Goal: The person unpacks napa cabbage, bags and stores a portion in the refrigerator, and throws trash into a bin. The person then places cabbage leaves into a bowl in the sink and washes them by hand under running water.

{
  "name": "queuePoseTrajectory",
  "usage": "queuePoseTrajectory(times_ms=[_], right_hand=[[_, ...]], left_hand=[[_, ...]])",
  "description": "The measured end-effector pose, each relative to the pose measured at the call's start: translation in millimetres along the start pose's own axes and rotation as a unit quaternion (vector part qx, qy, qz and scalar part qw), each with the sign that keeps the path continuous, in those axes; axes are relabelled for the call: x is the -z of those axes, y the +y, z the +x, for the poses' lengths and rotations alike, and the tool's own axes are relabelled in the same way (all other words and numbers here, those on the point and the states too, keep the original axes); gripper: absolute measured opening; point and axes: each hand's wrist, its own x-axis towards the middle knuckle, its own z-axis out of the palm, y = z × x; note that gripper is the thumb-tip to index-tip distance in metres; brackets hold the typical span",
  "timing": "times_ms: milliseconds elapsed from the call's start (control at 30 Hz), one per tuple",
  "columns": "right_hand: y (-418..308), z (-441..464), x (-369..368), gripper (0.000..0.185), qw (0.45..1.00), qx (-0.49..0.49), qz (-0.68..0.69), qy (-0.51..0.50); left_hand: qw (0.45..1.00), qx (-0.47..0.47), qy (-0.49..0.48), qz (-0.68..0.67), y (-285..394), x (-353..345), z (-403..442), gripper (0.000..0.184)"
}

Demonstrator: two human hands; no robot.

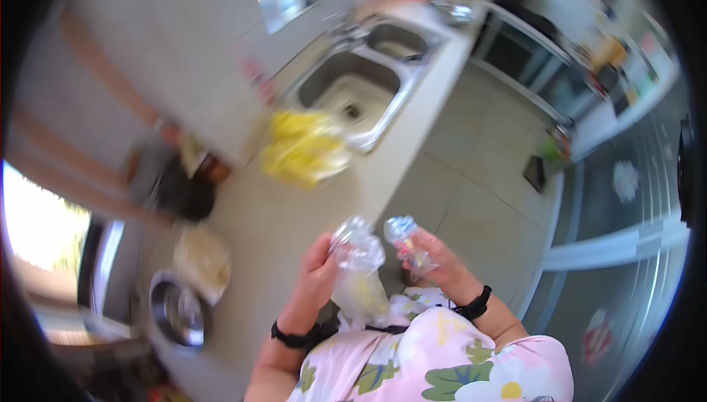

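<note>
My left hand is closed on a clear plastic bag, gripping it near its gathered, shiny top. Something pale shows through the bag, which hangs just in front of my flowered clothing. Held in my closed right hand is a crumpled piece of clear plastic wrapping with blue and red print. A small gap separates the two pieces of plastic. Both hands are above the front edge of the counter, and blur hides the finer detail of the fingers.
A yellow plastic bag lies on the counter beside a double steel sink. To the left are a metal bowl, a pale round item and dark containers. Glass-fronted doors stand at right.
</note>
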Motion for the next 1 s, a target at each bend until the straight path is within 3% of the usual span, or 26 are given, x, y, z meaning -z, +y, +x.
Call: queuePoseTrajectory(times_ms=[200, 400, 533, 833, 1000], right_hand=[[-91, -69, 149, 0.031, 0.975, 0.149, 0.063, 0.151], [-205, -142, 250, 0.049, 0.933, 0.306, 0.084, 0.169], [-287, -178, 308, 0.049, 0.895, 0.381, 0.094, 0.214], [-454, -164, 460, 0.045, 0.792, 0.493, 0.113, 0.343], [-578, -158, 540, 0.040, 0.760, 0.499, 0.115, 0.401]], left_hand=[[0.993, 0.092, -0.067, -0.025, -60, -134, 125, 0.006], [0.987, 0.134, -0.089, -0.018, -114, -268, 252, 0.007], [0.982, 0.144, -0.124, -0.014, -136, -349, 324, 0.009], [0.965, 0.190, -0.180, 0.022, -213, -503, 517, 0.008], [0.953, 0.237, -0.188, 0.019, -247, -600, 621, 0.008]])
